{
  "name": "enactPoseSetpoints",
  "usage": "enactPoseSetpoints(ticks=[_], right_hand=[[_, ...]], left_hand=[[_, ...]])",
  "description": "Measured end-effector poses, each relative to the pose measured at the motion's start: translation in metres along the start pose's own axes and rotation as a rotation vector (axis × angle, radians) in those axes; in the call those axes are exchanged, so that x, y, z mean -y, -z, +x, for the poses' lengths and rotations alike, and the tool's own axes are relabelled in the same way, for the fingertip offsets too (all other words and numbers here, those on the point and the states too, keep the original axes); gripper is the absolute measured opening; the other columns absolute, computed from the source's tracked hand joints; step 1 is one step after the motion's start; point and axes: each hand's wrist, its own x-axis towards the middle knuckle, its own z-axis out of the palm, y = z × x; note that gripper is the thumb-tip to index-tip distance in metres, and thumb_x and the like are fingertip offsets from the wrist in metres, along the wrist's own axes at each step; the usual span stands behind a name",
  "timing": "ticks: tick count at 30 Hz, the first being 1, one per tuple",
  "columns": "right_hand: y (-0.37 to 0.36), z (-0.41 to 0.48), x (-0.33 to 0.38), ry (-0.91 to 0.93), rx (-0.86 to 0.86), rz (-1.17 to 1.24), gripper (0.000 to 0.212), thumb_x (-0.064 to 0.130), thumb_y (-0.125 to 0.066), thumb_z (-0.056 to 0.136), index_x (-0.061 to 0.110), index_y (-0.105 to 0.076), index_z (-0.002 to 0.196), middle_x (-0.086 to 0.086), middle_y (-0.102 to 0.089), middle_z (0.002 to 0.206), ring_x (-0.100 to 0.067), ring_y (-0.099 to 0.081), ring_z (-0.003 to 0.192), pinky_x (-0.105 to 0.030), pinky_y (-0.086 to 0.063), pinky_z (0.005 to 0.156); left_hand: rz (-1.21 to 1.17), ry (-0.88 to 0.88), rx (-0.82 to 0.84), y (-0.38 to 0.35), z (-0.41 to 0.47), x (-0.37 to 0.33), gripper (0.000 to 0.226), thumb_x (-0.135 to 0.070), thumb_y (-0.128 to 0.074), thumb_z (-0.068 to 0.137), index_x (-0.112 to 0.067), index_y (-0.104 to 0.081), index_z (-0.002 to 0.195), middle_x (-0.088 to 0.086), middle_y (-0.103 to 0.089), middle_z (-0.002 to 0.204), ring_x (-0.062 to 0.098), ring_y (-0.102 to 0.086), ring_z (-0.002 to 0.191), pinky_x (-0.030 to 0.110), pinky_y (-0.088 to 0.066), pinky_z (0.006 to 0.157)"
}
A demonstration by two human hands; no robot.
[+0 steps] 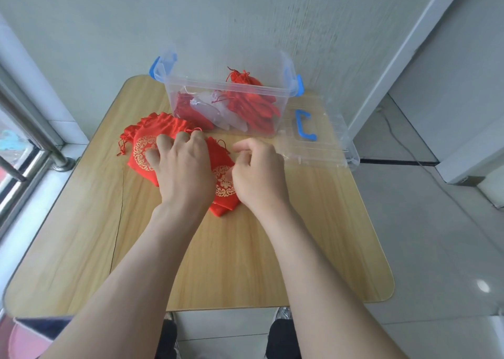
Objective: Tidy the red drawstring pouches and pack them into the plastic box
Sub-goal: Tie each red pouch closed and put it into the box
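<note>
Red drawstring pouches (143,151): a small overlapping pile with round gold prints, lying on the tabletop (218,263) left of centre, just in front of the box; their cords trail toward the left edge.
Left hand (182,170): over the pile, fingers bent, tips gripping the cloth near a gathered mouth.
Right hand (259,171): just beside the left, at the pile's right side, fingers curled; whether they pinch cloth cannot be told.
Lid (321,151): clear, with a blue handle (305,125), flat at the far right corner, overhanging the right edge.
Plastic box (191,85): clear, blue latches, open, at the far edge.
Packed pouches (253,105): red, heaped inside toward the right, with pale translucent bags (207,110) beside them.
</note>
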Motion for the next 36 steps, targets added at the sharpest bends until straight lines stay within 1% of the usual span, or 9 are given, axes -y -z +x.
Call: enactPoseSetpoints(ticks=[3, 7, 13, 20, 22, 25, 30, 32, 36], right_hand=[[0.000, 0.005, -0.001, -0.030, 0.042, -0.044, 0.038, 0.012, -0.043, 0.100, 0.023, -0.072, 0.122, -0.008, -0.073, 0.110, -0.028, -0.066, 0.107, -0.034, -0.051, 0.082], [0.005, 0.012, 0.002, -0.033, 0.078, -0.027, 0.037, 0.009, -0.048, 0.100, 0.022, -0.063, 0.131, -0.007, -0.069, 0.119, -0.026, -0.058, 0.105, -0.030, -0.042, 0.080], [0.010, 0.016, 0.002, -0.046, 0.084, 0.012, 0.039, 0.010, -0.051, 0.098, 0.023, -0.059, 0.135, -0.009, -0.069, 0.121, -0.029, -0.062, 0.110, -0.030, -0.043, 0.082], [0.016, 0.019, -0.004, -0.035, -0.021, 0.029, 0.027, 0.019, -0.060, 0.089, 0.024, -0.070, 0.113, -0.002, -0.075, 0.093, -0.027, -0.070, 0.098, -0.037, -0.058, 0.085], [0.020, 0.020, -0.005, -0.044, -0.047, 0.024, 0.017, 0.021, -0.063, 0.090, 0.023, -0.071, 0.104, 0.004, -0.071, 0.087, -0.025, -0.068, 0.097, -0.036, -0.056, 0.084], [0.027, 0.021, -0.010, -0.099, -0.061, 0.057, 0.006, 0.025, -0.066, 0.092, 0.023, -0.069, 0.096, 0.005, -0.070, 0.089, -0.021, -0.068, 0.095, -0.032, -0.054, 0.081], [0.029, 0.023, -0.015, -0.128, -0.104, 0.119, 0.002, 0.027, -0.071, 0.089, 0.027, -0.068, 0.088, 0.003, -0.072, 0.094, -0.019, -0.069, 0.097, -0.042, -0.060, 0.087], [0.029, 0.026, -0.018, -0.125, -0.095, 0.129, 0.004, 0.025, -0.071, 0.094, 0.025, -0.067, 0.093, 0.004, -0.072, 0.093, -0.019, -0.071, 0.093, -0.043, -0.061, 0.086], [0.027, 0.030, -0.023, -0.103, -0.096, 0.145, 0.012, 0.021, -0.074, 0.094, 0.027, -0.064, 0.091, 0.002, -0.077, 0.086, -0.023, -0.077, 0.083, -0.047, -0.063, 0.082]], left_hand=[[-0.136, -0.034, -0.041, -0.002, 0.005, -0.001, 0.044, -0.002, -0.054, 0.092, -0.021, -0.070, 0.128, 0.008, -0.063, 0.110, 0.037, -0.044, 0.108, 0.042, -0.023, 0.084], [-0.296, -0.182, 0.012, -0.011, 0.009, -0.002, 0.037, -0.008, -0.058, 0.097, -0.024, -0.070, 0.128, 0.008, -0.056, 0.120, 0.037, -0.049, 0.111, 0.038, -0.031, 0.091], [-0.461, -0.282, 0.116, -0.011, 0.007, -0.009, 0.046, -0.004, -0.058, 0.092, -0.030, -0.066, 0.129, 0.002, -0.059, 0.116, 0.022, -0.055, 0.106, 0.028, -0.038, 0.084], [-0.517, -0.129, 0.004, -0.001, 0.007, -0.013, 0.040, 0.001, -0.062, 0.087, -0.011, -0.068, 0.125, 0.002, -0.075, 0.117, 0.023, -0.068, 0.111, 0.029, -0.045, 0.095], [-0.503, -0.100, 0.000, 0.000, 0.006, -0.013, 0.026, -0.004, -0.067, 0.091, -0.012, -0.076, 0.114, -0.001, -0.078, 0.109, 0.023, -0.071, 0.102, 0.025, -0.045, 0.090], [-0.488, -0.053, -0.007, 0.003, 0.006, -0.010, 0.015, -0.016, -0.074, 0.094, -0.014, -0.078, 0.109, 0.002, -0.078, 0.098, 0.025, -0.070, 0.091, 0.032, -0.049, 0.083], [-0.510, -0.054, 0.024, 0.000, 0.008, -0.005, 0.012, -0.021, -0.078, 0.094, -0.012, -0.080, 0.087, 0.001, -0.072, 0.070, 0.027, -0.069, 0.070, 0.043, -0.055, 0.071], [-0.460, -0.058, 0.054, -0.004, 0.009, -0.005, 0.011, -0.016, -0.070, 0.098, -0.012, -0.080, 0.094, 0.002, -0.072, 0.077, 0.033, -0.068, 0.079, 0.037, -0.047, 0.072], [-0.436, -0.019, 0.031, -0.003, 0.009, -0.008, 0.026, -0.008, -0.058, 0.103, -0.013, -0.078, 0.119, 0.011, -0.078, 0.111, 0.037, -0.068, 0.106, 0.031, -0.043, 0.088]])
